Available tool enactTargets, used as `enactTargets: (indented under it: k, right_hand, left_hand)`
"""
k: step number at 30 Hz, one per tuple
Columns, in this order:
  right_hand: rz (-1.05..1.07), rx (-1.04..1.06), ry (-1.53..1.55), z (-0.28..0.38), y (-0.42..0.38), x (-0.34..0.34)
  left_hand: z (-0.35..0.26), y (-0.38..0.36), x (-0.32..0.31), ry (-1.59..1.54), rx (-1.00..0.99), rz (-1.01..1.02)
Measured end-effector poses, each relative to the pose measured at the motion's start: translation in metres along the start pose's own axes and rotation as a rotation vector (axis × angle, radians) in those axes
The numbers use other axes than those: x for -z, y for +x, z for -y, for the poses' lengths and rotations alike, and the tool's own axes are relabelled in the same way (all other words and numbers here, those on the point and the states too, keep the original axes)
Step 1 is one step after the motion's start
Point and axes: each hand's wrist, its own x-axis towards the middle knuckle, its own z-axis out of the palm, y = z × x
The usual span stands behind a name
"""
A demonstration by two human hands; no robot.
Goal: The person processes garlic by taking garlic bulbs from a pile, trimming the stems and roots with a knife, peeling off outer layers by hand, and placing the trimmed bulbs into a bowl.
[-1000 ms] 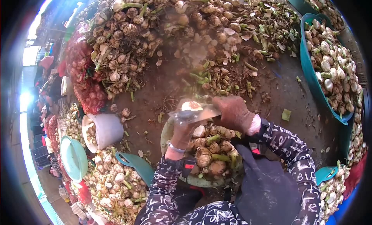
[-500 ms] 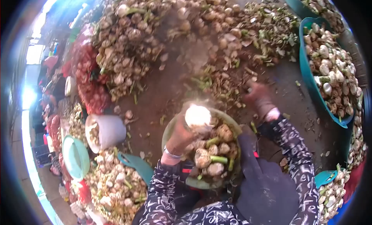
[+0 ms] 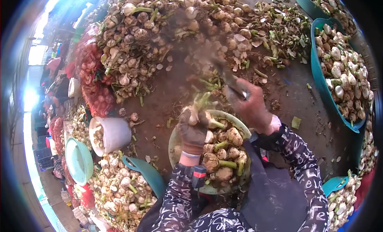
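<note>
My left hand point(image 3: 193, 132) is closed around a garlic bulb point(image 3: 192, 117) with a short green stem pointing up. It is over the near rim area of a pale green bowl point(image 3: 171, 146), which is filled with garlic bulbs point(image 3: 224, 154) that still carry stem stubs. To the right and slightly farther away, my right hand point(image 3: 250, 107) grips a knife point(image 3: 228, 77). Its blade points up and left, away from the held bulb, and is smeared by motion. A small dark device with a red mark point(image 3: 198, 175) is at my left cuff.
A large garlic heap point(image 3: 131, 44) rises at the far left beside a red mesh sack point(image 3: 92, 78). Cut stems and leaves point(image 3: 281, 32) litter the back. Teal tubs point(image 3: 315, 64) of garlic stand right. A white bucket point(image 3: 119, 134) and green basin point(image 3: 76, 160) are left.
My right hand has moved left toward the bowl, and its knife now shows. The bright glare over my left hand is gone, revealing the garlic bulb and its stem.
</note>
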Motion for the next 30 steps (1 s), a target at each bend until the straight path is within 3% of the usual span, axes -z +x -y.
enactTargets:
  k: [1, 2, 4, 5, 6, 8, 10, 11, 12, 14, 16, 17, 18, 19, 20, 24, 26, 27, 29, 30]
  right_hand:
    - [-0.120, 0.146, 0.204, 0.019, 0.000, 0.004]
    - [-0.116, 0.147, 0.198, 0.012, -0.001, -0.001]
    - [0.407, -0.132, -0.219, -0.017, 0.006, -0.025]
    - [0.428, -0.201, -0.294, -0.039, -0.001, -0.031]
    - [0.461, -0.273, -0.372, -0.064, -0.013, -0.028]
    - [0.255, -0.362, -0.119, -0.093, -0.029, -0.019]
    - [0.287, -0.439, -0.210, -0.129, -0.021, -0.019]
    - [0.285, -0.404, -0.224, -0.124, -0.018, -0.017]
    - [0.281, -0.380, -0.239, -0.116, -0.021, -0.013]
    - [0.300, -0.377, -0.241, -0.117, -0.022, -0.014]
    - [0.300, -0.404, -0.253, -0.130, -0.024, -0.016]
    - [0.287, -0.380, -0.294, -0.143, -0.024, -0.019]
    - [0.269, -0.355, -0.334, -0.155, -0.024, -0.021]
    - [0.249, -0.362, -0.379, -0.164, -0.026, -0.023]
    - [0.247, -0.367, -0.388, -0.163, -0.024, -0.024]
    - [0.295, -0.482, -0.410, -0.161, -0.024, -0.019]
    - [0.295, -0.516, -0.448, -0.164, -0.023, -0.014]
    - [0.292, -0.506, -0.481, -0.166, -0.023, -0.011]
    - [0.294, -0.502, -0.516, -0.160, -0.022, -0.010]
    - [0.295, -0.477, -0.500, -0.149, -0.015, -0.011]
  left_hand:
    - [0.003, -0.001, -0.001, -0.002, 0.004, 0.001]
    - [0.006, -0.005, -0.001, -0.066, -0.011, 0.053]
    - [0.004, -0.007, -0.008, -0.187, -0.060, 0.185]
    - [0.000, -0.014, -0.029, -0.258, 0.008, 0.173]
    - [-0.001, -0.021, -0.033, -0.155, -0.058, 0.265]
    - [-0.006, -0.031, -0.034, 0.405, -0.013, 0.163]
    - [-0.017, -0.037, -0.025, 1.317, -0.199, 0.440]
    - [-0.027, -0.035, -0.027, 1.735, -0.577, 0.754]
    - [-0.031, -0.036, -0.006, 1.829, -0.551, 0.858]
    - [-0.046, -0.023, 0.024, 1.653, -0.627, 0.808]
    - [-0.084, 0.011, 0.077, 1.633, -0.586, 0.366]
    - [-0.106, 0.020, 0.091, 1.681, -0.521, 0.009]
    - [-0.126, 0.046, 0.138, 1.424, -0.489, -0.230]
    - [-0.163, 0.067, 0.174, 1.599, -0.582, -0.424]
    - [-0.200, 0.087, 0.212, 1.755, -0.486, -0.675]
    - [-0.292, 0.124, 0.321, 1.845, -0.602, -0.667]
    - [-0.302, 0.141, 0.349, 2.351, -0.381, -0.741]
    - [-0.300, 0.149, 0.341, 2.341, -0.371, -0.731]
    - [-0.308, 0.155, 0.314, 2.124, 0.451, -0.642]
    - [-0.303, 0.150, 0.298, 2.123, 0.455, -0.639]
